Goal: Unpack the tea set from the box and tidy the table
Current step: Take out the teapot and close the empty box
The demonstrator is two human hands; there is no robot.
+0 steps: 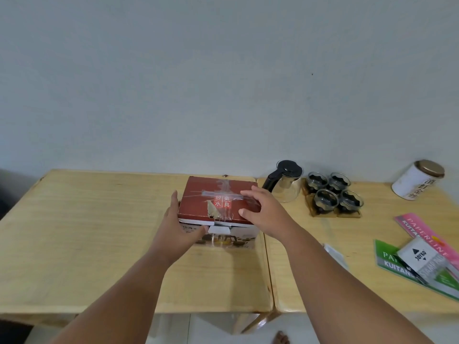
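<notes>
box (198, 194): 水具; pack (419, 255): JOYKO; pink booklet (413, 223): PAPERLINE

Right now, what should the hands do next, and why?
Probably press the lid down: the teapot and four cups already stand outside, the red box gapes slightly in front, and the left hand grips its corner while the right hand rests on top.
</notes>
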